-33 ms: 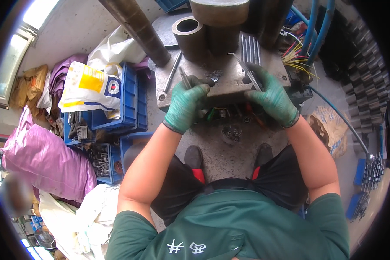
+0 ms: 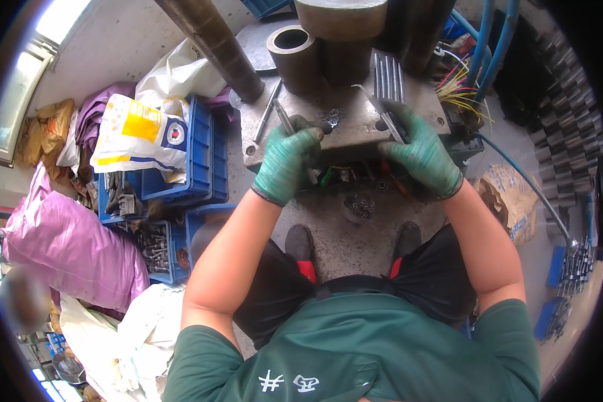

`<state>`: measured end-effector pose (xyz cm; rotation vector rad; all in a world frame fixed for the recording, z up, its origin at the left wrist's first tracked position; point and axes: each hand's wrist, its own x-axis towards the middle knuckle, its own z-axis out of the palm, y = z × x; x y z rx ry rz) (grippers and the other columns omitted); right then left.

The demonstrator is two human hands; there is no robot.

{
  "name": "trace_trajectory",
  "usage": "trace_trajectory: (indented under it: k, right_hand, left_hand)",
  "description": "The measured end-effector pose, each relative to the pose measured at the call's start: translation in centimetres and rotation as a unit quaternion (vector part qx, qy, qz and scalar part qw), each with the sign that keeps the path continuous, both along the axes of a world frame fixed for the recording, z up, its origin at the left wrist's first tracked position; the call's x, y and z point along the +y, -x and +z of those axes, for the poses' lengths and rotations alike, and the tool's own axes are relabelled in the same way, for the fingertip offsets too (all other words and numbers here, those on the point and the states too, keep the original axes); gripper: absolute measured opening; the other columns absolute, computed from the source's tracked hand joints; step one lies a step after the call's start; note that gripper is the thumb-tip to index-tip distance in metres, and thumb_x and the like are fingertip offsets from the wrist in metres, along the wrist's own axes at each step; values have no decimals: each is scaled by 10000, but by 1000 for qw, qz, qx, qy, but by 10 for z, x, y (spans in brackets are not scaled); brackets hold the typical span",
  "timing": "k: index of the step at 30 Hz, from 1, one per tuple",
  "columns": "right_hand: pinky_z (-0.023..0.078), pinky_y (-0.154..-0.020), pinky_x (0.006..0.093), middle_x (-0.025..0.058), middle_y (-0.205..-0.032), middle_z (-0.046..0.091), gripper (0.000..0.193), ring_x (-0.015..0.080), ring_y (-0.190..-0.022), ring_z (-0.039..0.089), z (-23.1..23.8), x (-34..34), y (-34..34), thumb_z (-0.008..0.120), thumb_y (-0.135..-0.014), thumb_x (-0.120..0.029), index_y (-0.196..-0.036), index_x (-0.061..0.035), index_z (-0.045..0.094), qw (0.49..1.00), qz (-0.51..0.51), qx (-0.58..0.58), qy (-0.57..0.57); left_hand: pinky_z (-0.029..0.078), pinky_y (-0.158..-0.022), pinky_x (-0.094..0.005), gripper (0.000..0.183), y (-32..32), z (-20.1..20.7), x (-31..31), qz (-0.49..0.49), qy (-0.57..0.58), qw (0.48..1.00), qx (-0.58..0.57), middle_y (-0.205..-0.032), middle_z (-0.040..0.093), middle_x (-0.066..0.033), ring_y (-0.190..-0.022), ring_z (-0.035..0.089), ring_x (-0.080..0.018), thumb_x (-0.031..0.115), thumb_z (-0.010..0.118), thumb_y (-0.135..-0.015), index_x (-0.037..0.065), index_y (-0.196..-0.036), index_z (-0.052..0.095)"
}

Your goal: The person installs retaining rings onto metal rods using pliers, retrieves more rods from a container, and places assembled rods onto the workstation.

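My left hand, in a green glove with dark fingertips, is closed round a metal rod that slants up and away from the thumb. My right hand, gloved the same way, grips a slim metal tool with a bent tip; its exact kind is unclear. Both hands are over the front edge of a thick steel plate. Between them on the plate lies a small pile of metal rings or clips. Several metal rods lie side by side beyond my right hand, and another rod lies at the left.
A hollow steel cylinder and a thick column stand at the back. Blue crates with a printed sack are at the left. Coloured wires and a blue hose run at the right.
The rod in my left hand has shifted slightly up and left. My right hand stays nearly still.
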<state>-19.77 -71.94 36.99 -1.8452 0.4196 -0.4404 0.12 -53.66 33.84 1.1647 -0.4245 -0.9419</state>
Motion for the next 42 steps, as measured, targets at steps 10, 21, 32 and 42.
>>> trace_trajectory:
  k: [10, 21, 32, 42]
  right_hand:
    - [559, -910, 466, 186, -1150, 679, 677, 408, -1035, 644, 13, 15, -3, 700, -720, 35, -1375, -132, 679, 907, -11, -35, 419]
    - [555, -915, 458, 153, -1153, 684, 646, 374, -1051, 652, 7, 14, -7, 738, -761, 23, -1380, -153, 681, 897, 3, -11, 441]
    - [569, -891, 414, 158, -1091, 697, 611, 313, -970, 694, 11, 12, -3, 659, -832, 56, -1420, -111, 652, 925, 29, 70, 371]
    - [553, -1001, 362, 240, -1253, 727, 513, 299, -1163, 727, 21, 13, 1, 645, -881, -7, -1393, 4, 648, 995, -4, 52, 90]
  left_hand:
    - [360, -504, -245, 266, -5, -1, -6, -4, -5, 992, 128, -835, 651, -68, -596, 495, -104, 331, 675, -1031, 72, -977, 644]
    - [310, -490, -251, 202, 3, 0, -8, -21, 9, 995, 92, -664, 536, -3, -546, 441, -98, 316, 688, -1037, 144, -966, 610]
    - [368, -503, -213, 231, 7, 19, -2, -44, -55, 994, -88, -708, 581, 6, -553, 491, -87, 299, 606, -1067, 81, -1120, 662]
    - [486, -874, -299, 384, 4, 1, -1, -2, -48, 945, -325, -1098, 678, -57, -945, 585, -137, 186, 541, -1042, 16, -1367, 658]
